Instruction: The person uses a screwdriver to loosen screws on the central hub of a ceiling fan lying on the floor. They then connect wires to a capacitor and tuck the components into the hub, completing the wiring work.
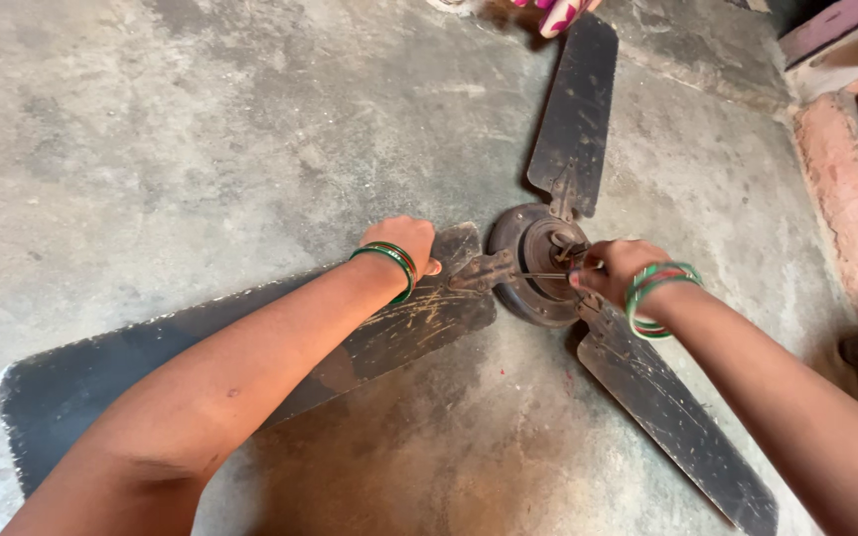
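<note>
Head view: a person looks down at an old ceiling fan (538, 263) lying on a grey concrete floor (151, 129).
Fan hub: the round rusty motor hub (533, 260) is the middle of everything; three dark blades stick out from it.
Left blade: the biggest-looking blade (201, 367) runs from the hub toward the lower left, and it is scratched near the hub.
Top blade: one blade (578, 99) points up and away from the hub.
Right blade: one blade (677, 417) points from the hub toward the lower right.
Left hand: the left hand (404, 243) lies flat on the left blade just beside the hub, pressing down, fingers curled over the far edge; it grips nothing else.
Right hand: the right hand (618, 273) is right at the hub, fingers pinched shut on a thin metal tool (548, 275) whose tip lies across the hub.
Bangles: green and red bangles (394, 260) sit on the left wrist, and more of them are on the right wrist.
Wall: a pink brick wall (851, 208) stands well to the right of the hub.
Cloth: a bit of pink and white cloth (558, 12) shows past the tip of the top blade.
</note>
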